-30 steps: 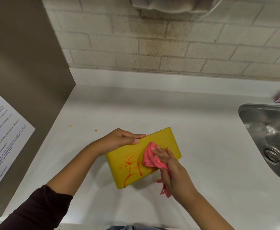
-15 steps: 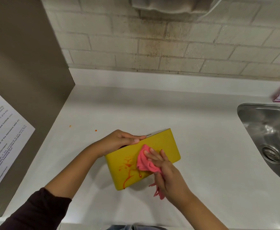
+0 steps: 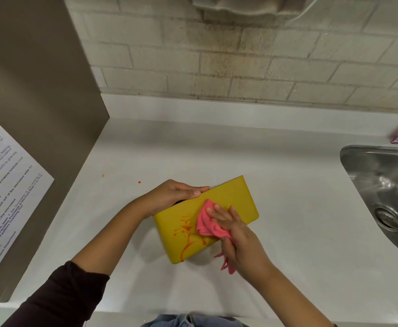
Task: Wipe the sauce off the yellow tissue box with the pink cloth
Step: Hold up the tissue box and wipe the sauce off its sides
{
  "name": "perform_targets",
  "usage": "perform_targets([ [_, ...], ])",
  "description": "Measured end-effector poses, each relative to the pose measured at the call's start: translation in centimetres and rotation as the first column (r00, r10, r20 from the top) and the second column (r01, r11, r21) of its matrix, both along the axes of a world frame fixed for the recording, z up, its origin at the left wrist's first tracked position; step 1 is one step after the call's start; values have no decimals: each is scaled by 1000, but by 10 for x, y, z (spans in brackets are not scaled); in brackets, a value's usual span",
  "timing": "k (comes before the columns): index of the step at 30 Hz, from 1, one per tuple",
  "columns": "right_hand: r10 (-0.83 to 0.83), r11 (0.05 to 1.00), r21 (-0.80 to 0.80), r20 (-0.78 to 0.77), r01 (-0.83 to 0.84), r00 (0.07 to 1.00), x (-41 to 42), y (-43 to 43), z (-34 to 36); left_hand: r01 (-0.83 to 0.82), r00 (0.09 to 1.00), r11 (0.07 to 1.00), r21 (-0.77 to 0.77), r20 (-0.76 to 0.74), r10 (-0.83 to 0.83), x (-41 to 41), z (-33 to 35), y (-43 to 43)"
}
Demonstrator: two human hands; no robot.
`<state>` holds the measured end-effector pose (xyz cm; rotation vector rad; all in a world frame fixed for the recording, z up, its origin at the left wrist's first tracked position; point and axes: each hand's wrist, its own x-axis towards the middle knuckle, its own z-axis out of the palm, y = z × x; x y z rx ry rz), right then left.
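Just below the middle of the frame we have the yellow tissue box (image 3: 231, 204) tipped on the white surface (image 3: 287, 185), its broad face turned up toward us and streaked with orange sauce (image 3: 186, 228) that runs down to the lower left corner. Our left hand (image 3: 176, 193) is curled over the box's upper long edge, gripping it steady; our right hand (image 3: 238, 237) has its fingers spread flat, pressing the bunched pink cloth (image 3: 208, 224) against the face just right of the streaks, with a loose tail of cloth hanging below the palm. The box looks light, smooth-skinned and stiff, so we judge it would skid or tip under a hard wipe without that bracing hold on the top edge; the cloth is soft and folds readily, best kept wadded under the fingertips. The sauce seems wet and likely to smear, and most of it is not yet wiped. Room is generous: bare surface lies all around, the steel sink (image 3: 382, 185) sits well apart at the right, a brown panel (image 3: 39, 90) bearing a printed notice (image 3: 6, 185) stands at the left, and two small orange specks (image 3: 139, 182) lie left of the box.
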<state>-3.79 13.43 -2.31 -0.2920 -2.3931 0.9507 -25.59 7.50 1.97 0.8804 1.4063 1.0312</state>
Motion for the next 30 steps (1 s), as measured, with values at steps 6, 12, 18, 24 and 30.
perform_targets([
  [6,-131,987,-99,-49,126,990,-25,-16,6,-41,999,999,6,22,41,1,0,0],
  [12,62,996,62,6,-63,998,-22,-25,-1,-24,999,1000,11,30,24,-2,-1,0],
  [18,-46,996,-76,-5,45,999,-9,-4,3,-21,1000,1000,6,-9,21,-3,-1,-1],
  [24,-78,989,-127,-17,75,997,-37,-31,9,-30,1000,999,16,-8,30,-3,-2,1],
  [30,104,995,7,32,-104,994,-20,-17,7,-9,1000,1000,25,9,9,-3,-3,1],
])
